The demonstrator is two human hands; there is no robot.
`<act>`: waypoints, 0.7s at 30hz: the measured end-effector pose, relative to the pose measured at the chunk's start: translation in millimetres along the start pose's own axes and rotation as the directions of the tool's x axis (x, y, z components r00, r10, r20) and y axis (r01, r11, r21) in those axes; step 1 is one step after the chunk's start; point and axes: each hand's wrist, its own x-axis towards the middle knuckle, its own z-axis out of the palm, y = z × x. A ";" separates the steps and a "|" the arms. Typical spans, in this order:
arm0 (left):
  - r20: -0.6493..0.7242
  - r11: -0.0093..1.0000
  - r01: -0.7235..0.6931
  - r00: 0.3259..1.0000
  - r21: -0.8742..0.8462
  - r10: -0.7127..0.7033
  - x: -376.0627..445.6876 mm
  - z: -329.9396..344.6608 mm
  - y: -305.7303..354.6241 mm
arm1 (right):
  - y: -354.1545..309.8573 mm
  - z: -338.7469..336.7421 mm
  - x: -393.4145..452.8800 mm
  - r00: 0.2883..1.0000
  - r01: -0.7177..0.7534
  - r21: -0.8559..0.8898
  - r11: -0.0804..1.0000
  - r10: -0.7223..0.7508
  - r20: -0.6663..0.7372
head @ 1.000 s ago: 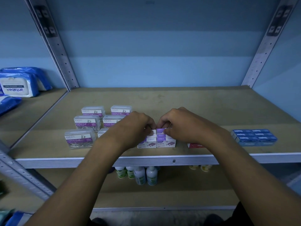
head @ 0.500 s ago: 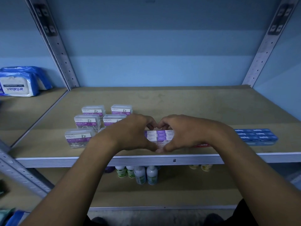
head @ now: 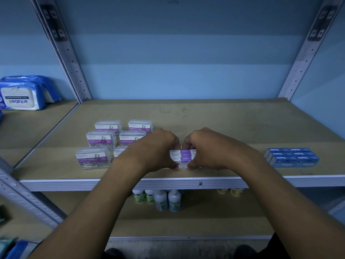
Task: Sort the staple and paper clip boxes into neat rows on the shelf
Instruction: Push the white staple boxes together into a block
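Staple boxes (head: 183, 157) in purple and white are seen from the head view bunched near the front edge of the shelf (head: 224, 126), flanked by both hands. The left hand (head: 156, 150) and right hand (head: 207, 148) are curled round the cluster's outer sides, thumbs at the front, fingertips at the back. Small, stiff cardboard is judged light but dense and prone to sliding apart, so pressure is best applied on opposite side faces. Clear paper clip boxes (head: 100, 140) are ranged to the left, blue staple boxes (head: 292, 157) well apart on the right.
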 end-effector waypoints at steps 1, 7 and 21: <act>-0.002 1.000 0.001 1.000 0.001 0.000 0.0 0.2 0.5 | 0.0 -0.1 -0.4 1.000 -0.001 -0.001 1.000 0.001 0.002; -0.033 0.999 -0.029 0.999 -0.023 0.028 -6.0 -5.0 -2.2 | -1.6 -7.1 0.2 0.998 0.023 0.049 0.999 -0.025 0.056; -0.377 0.994 0.054 0.922 -0.097 -0.087 -53.7 -48.4 -93.0 | -39.3 1.6 34.6 0.956 0.204 0.184 0.962 -0.155 -0.248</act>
